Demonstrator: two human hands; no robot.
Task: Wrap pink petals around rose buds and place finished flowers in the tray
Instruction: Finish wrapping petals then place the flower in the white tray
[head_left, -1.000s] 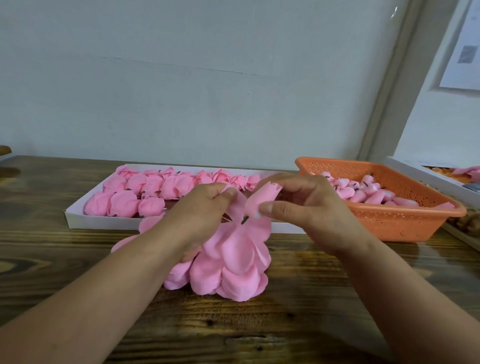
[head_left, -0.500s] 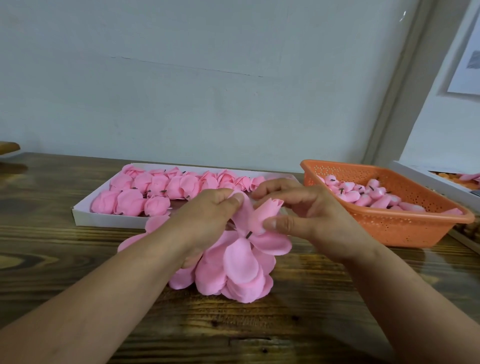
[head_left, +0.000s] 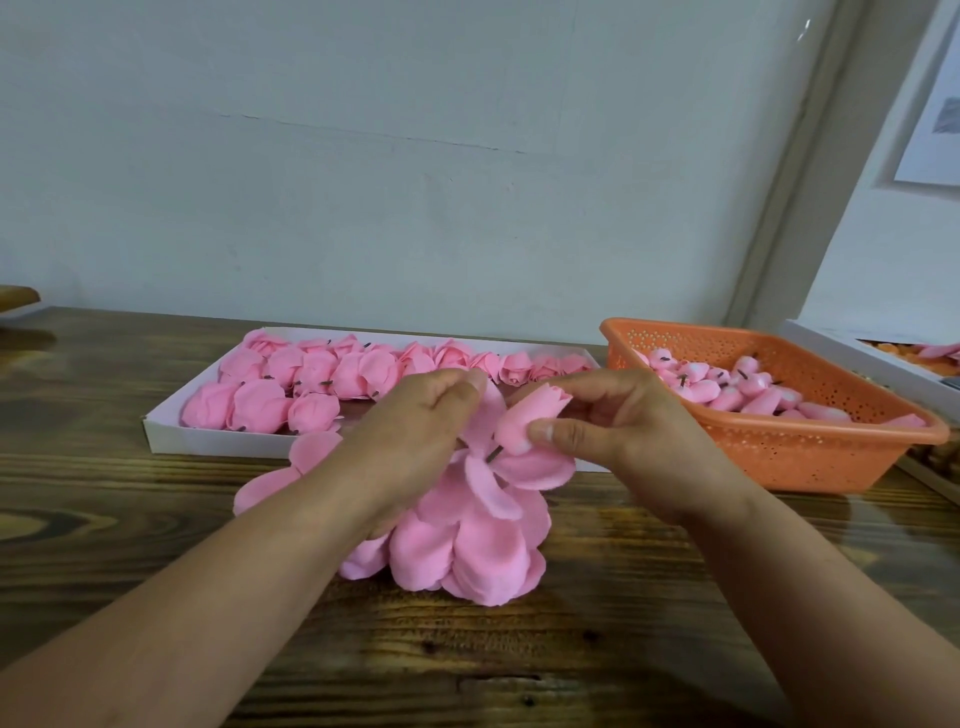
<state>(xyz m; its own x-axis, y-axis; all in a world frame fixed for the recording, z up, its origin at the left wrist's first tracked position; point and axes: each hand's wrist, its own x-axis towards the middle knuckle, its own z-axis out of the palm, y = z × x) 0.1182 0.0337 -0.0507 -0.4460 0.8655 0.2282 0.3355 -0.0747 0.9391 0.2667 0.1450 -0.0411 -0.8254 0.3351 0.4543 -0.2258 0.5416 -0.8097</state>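
The rose bud (head_left: 530, 420) is sitting between the two hands, just above the heap of pink petals (head_left: 467, 525) lying on the table (head_left: 156, 545). The right hand (head_left: 618, 431) is pinching the bud between thumb and curled fingers, its dark stem pointing down-left. The left hand (head_left: 415, 436) is pinching a petal (head_left: 485, 415) beside it. The white tray (head_left: 208, 441) of finished flowers (head_left: 311, 379) is lying behind, with the orange basket (head_left: 779, 452) at right.

Soft even daylight, faint shadows, mild sheen on wood, wide-angle bending at edges, slightly soft focus
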